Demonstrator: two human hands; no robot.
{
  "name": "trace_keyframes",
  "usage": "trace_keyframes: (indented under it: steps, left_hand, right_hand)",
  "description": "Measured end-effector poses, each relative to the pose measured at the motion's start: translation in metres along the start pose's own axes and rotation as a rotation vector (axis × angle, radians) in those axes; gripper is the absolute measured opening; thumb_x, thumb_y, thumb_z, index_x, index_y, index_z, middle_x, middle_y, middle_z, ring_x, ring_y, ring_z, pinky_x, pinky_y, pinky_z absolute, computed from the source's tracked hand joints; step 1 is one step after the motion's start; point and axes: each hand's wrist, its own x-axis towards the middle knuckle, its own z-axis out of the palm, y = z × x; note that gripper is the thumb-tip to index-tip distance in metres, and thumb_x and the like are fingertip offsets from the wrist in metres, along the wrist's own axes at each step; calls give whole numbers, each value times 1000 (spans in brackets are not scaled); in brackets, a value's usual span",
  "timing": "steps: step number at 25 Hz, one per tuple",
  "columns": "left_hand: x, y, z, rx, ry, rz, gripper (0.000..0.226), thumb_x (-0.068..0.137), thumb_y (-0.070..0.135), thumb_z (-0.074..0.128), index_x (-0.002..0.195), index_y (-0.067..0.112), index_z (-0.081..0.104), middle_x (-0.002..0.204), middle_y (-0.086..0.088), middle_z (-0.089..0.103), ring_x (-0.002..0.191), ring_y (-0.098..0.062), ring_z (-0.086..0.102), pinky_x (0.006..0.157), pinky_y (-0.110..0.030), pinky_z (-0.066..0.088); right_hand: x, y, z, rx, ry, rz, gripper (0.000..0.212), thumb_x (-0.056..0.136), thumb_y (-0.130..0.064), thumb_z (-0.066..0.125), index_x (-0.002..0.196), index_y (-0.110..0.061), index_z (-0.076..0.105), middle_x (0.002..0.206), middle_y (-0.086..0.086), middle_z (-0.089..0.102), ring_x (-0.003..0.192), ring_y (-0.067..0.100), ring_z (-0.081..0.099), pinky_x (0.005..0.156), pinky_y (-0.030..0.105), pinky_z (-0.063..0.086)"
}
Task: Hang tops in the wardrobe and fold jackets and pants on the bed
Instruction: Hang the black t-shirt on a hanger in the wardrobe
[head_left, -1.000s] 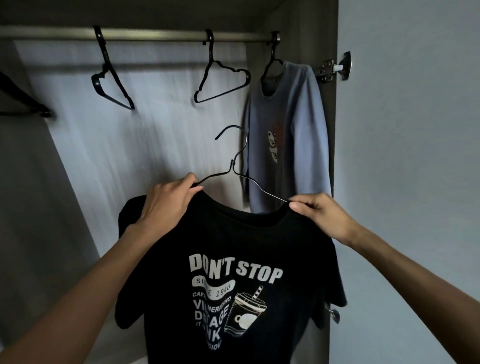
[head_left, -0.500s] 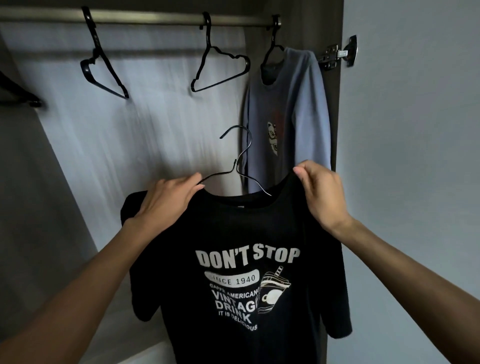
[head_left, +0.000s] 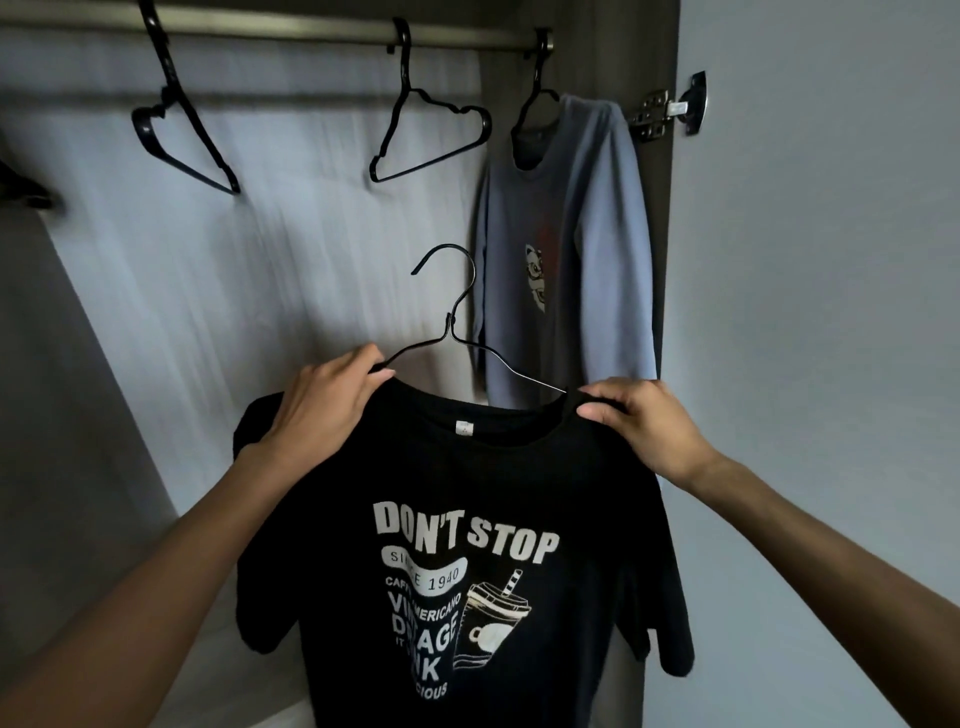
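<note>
Black T-shirt (head_left: 519, 478) on wire hanger (head_left: 451, 326), held up inside the open wardrobe, well below the rail (head_left: 291, 36)
Interior: pale back panel (head_left: 291, 249), metal rail across the top, dim light. Left bare hanger (head_left: 200, 137) and centre bare hanger (head_left: 431, 158) hang on the rail; a blue sweatshirt (head_left: 587, 234) hangs at the right end, beside the door (head_left: 831, 312) and its hinge (head_left: 665, 111). T-shirt front faces the camera, white "DON'T STOP" print and cup graphic; hanger hook free in the air. Left hand (head_left: 327, 410) grips the left shoulder, fingers curled; right hand (head_left: 649, 426) pinches the right shoulder at the collar. Bare rail shows between centre bare hanger and sweatshirt
</note>
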Motion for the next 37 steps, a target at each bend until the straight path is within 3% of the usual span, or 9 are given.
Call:
trace_keyframes:
  steps: [5, 9, 13, 17, 24, 27, 31, 34, 37]
  left_hand:
    - [2, 9, 5, -166, -103, -105, 24, 97, 34, 54, 95, 10, 54, 88, -3, 65, 79, -24, 63, 65, -32, 39]
    - [14, -2, -24, -896, -575, -440, 49, 94, 53, 49, 96, 8, 70, 92, -5, 71, 85, -9, 62, 82, -26, 44]
    - [0, -23, -43, -1013, -966, -512, 34, 93, 37, 54, 74, 17, 74, 70, 3, 65, 61, -6, 61, 60, -18, 46]
    - [-12, -23, -40, -1194, -926, -586, 26, 91, 28, 59, 72, 11, 64, 61, 3, 54, 48, -5, 52, 47, -16, 42]
    - [-7, -19, -39, -1262, -843, -537, 28, 90, 14, 59, 66, 7, 71, 62, -2, 61, 55, -9, 58, 57, -17, 45]
    - [-5, -22, -29, -784, -620, -276, 28, 91, 19, 66, 78, -5, 70, 72, -10, 65, 66, -16, 61, 67, -27, 46]
    - [-8, -25, -26, -330, -199, 127, 33, 92, 37, 59, 79, 11, 73, 72, 7, 65, 69, -6, 63, 70, -29, 48]
    - [-13, -31, -21, -273, -174, 144, 35, 93, 46, 52, 82, 18, 71, 82, 14, 62, 74, -6, 62, 69, -29, 48]
    - [-16, -32, -14, -438, -280, -135, 26, 92, 50, 51, 94, 28, 65, 92, 14, 65, 83, -7, 63, 78, -27, 46]
  right_hand:
    - [12, -18, 20, -463, 2, -130, 31, 101, -49, 35, 101, -24, 52, 96, 3, 70, 93, 34, 64, 68, 39, 45]
    - [10, -17, 21, -596, 205, -199, 35, 101, -52, 22, 90, -24, 41, 76, -1, 67, 73, 32, 65, 52, 33, 36]
    - [10, -9, 15, -567, 260, -266, 43, 100, -57, 20, 87, -23, 43, 67, -4, 62, 63, 26, 64, 47, 28, 34]
    - [11, -1, 13, -562, 290, -249, 59, 98, -64, 13, 87, -24, 55, 68, -5, 63, 62, 23, 63, 50, 27, 30]
    - [9, 0, 13, -506, 269, -208, 50, 96, -62, 19, 88, -27, 54, 73, -9, 64, 70, 22, 63, 55, 29, 33]
    - [11, 4, 13, -579, 245, -165, 52, 97, -64, 16, 85, -27, 50, 71, -8, 64, 70, 26, 64, 54, 29, 30]
    - [13, 6, 8, -673, 198, -78, 45, 97, -58, 23, 93, -27, 55, 79, -2, 70, 79, 33, 66, 58, 33, 37]
    - [14, 2, 5, -703, 249, -46, 41, 99, -56, 28, 91, -27, 55, 76, -2, 69, 74, 33, 65, 57, 31, 34]
    - [15, 1, 3, -707, 361, -54, 41, 102, -53, 31, 84, -23, 52, 72, 0, 67, 65, 33, 65, 52, 28, 30]
